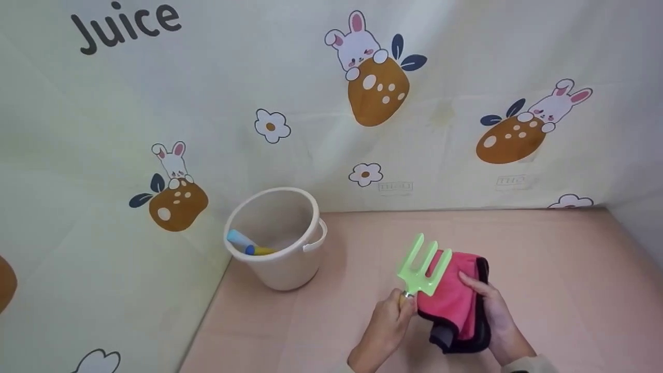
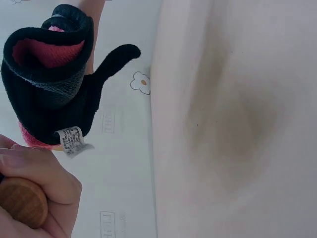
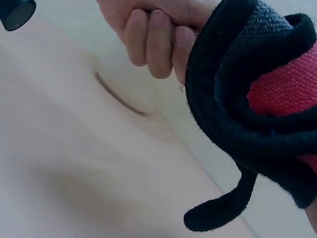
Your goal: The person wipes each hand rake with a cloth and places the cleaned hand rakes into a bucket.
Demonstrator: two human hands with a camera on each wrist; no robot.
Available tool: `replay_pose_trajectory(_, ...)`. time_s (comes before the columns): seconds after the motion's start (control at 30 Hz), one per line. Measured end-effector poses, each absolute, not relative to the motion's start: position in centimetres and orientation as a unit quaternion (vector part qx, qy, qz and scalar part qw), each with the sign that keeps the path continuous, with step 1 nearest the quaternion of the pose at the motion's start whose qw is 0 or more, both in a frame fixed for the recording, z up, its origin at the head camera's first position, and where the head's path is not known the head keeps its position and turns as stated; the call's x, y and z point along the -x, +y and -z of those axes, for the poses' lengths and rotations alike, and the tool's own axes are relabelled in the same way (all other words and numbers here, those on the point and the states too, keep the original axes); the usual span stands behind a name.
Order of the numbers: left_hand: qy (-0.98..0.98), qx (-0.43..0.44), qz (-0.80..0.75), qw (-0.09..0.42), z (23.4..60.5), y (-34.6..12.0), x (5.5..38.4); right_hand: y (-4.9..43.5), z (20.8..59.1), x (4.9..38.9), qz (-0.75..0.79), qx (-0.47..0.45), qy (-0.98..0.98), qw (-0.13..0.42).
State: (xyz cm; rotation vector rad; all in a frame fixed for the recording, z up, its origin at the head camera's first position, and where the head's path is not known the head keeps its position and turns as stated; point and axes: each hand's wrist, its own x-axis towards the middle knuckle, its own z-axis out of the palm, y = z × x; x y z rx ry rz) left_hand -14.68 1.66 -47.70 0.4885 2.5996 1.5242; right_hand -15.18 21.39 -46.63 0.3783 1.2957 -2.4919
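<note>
My left hand (image 1: 386,324) grips the wooden handle (image 2: 22,202) of a light green, three-pronged garden hand fork (image 1: 422,272), its prongs pointing up and away from me. Folded in my right hand (image 1: 500,316) is a pink cloth (image 1: 448,295) with black edging and a grey underside, the thumb lying over its pink face. The fork's head overlaps the cloth's upper left part in the head view; whether they touch I cannot tell. A black loop (image 3: 220,210) and a white label (image 2: 73,141) hang from the cloth.
A cream bucket (image 1: 287,269) with a side handle stands at the back left of the pink-beige table (image 1: 559,290). Inside it lean a light blue item (image 1: 240,239) and a blue-and-yellow item (image 1: 259,250). A printed fabric wall (image 1: 440,155) rises behind.
</note>
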Motion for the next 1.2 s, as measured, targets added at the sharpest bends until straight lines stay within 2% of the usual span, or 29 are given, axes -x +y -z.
replay_pose_trajectory(0.17,0.850,-0.155,-0.500,0.062,47.8,1.6,14.4,21.9,46.2,15.3,0.865,-0.138,0.456,0.157)
replay_pose_trajectory(0.53,0.848,-0.153,-0.502,0.071,48.2,1.4,13.8,22.4,46.0,15.6,0.869,-0.143,0.463,0.099)
replay_pose_trajectory(0.73,0.845,-0.131,-0.508,0.104,48.5,1.1,13.5,23.7,45.6,16.1,0.871,-0.134,0.461,0.100)
replay_pose_trajectory(0.87,0.844,-0.125,-0.511,0.104,48.5,0.7,13.2,24.5,45.4,16.7,0.869,-0.135,0.466,0.093)
replay_pose_trajectory(1.03,0.841,-0.129,-0.516,0.098,48.0,0.5,13.1,24.0,45.6,17.0,0.843,-0.136,0.511,0.101)
replay_pose_trajectory(1.2,0.832,-0.150,-0.528,0.084,47.5,0.8,13.1,22.7,46.4,16.6,0.817,-0.111,0.547,0.145)
